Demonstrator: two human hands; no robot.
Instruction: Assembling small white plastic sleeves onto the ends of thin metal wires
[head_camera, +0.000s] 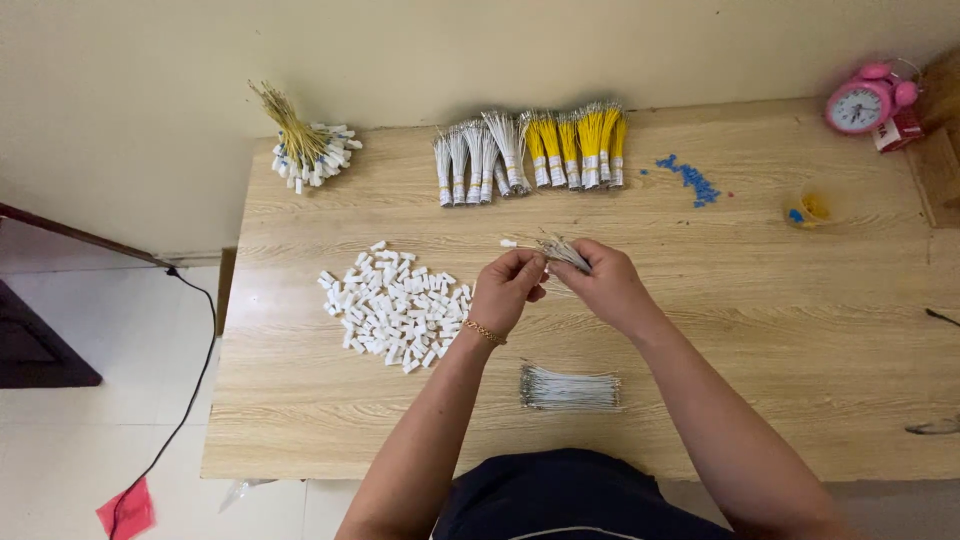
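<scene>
We see both forearms reaching forward, hands meeting above the counter (760, 300); the right hand (608, 285) has its grip clamped on a small bunch of thin wires (563, 251). The left hand (508, 290) pinches one wire's end, beside the pile of white connectors (392, 305).

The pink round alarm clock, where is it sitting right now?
In the head view, the pink round alarm clock stands at the far right corner of the light wooden table, right of the scattered small blue pieces.

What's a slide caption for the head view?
Both hands, left and right, hold a small bundle of white wires above a wooden table, beside a pile of white connectors.
</scene>
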